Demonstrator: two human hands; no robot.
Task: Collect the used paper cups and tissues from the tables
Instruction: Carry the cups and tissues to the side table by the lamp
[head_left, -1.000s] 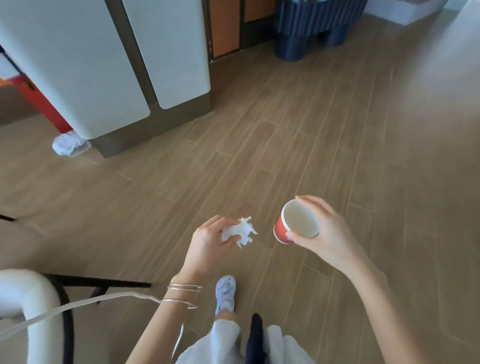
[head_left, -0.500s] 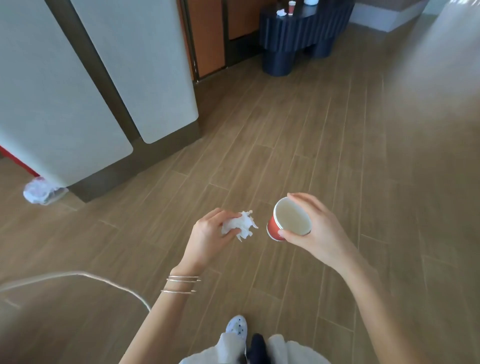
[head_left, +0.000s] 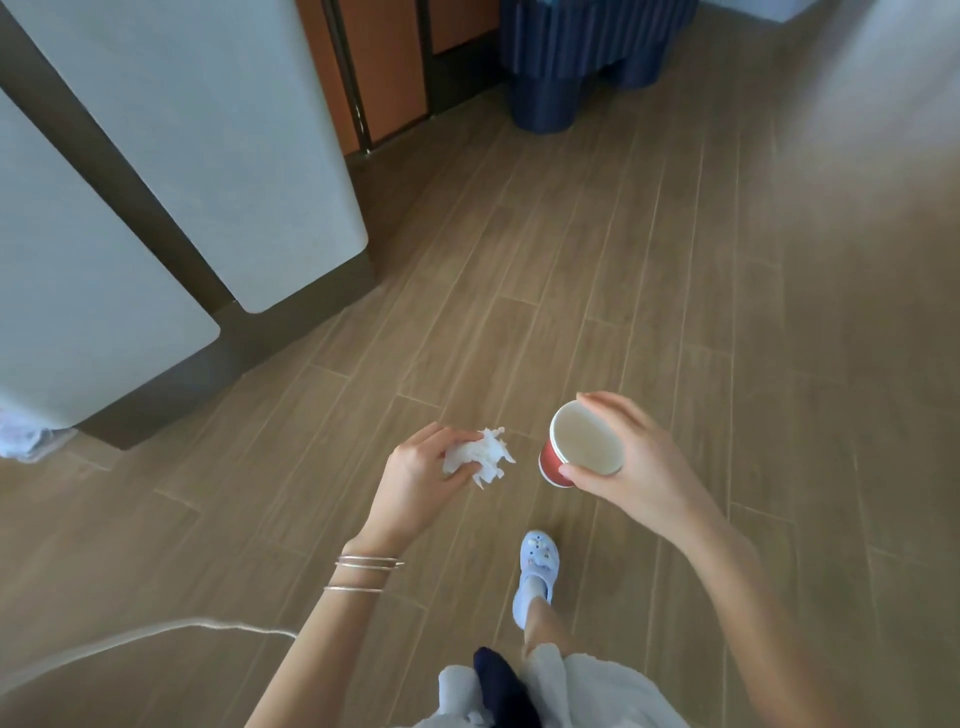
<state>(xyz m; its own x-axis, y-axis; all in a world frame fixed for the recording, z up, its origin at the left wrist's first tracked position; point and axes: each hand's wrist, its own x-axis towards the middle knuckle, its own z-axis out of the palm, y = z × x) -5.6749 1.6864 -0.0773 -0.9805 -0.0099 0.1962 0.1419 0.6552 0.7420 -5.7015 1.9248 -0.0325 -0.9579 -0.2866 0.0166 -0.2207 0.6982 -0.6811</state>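
Note:
My left hand (head_left: 415, 480) grips a crumpled white tissue (head_left: 480, 457), whose ragged end sticks out to the right of my fingers. My right hand (head_left: 631, 462) holds a red paper cup (head_left: 582, 444) by its rim, thumb on the near side and fingers on the far side. The cup's pale inside faces up and looks empty. Both hands hang over the wooden floor, a short gap apart, with the tissue left of the cup.
A dark blue ribbed table base (head_left: 582, 57) stands ahead at the top. Pale grey panels (head_left: 208, 156) on a dark plinth line the left side, with orange doors (head_left: 384, 62) behind. A white plastic bag (head_left: 26, 434) lies at the far left. My slippered foot (head_left: 535, 577) steps forward.
I have walked forward: the blue table base and grey panels are closer and lower in view. Both hands keep the same hold on tissue and cup.

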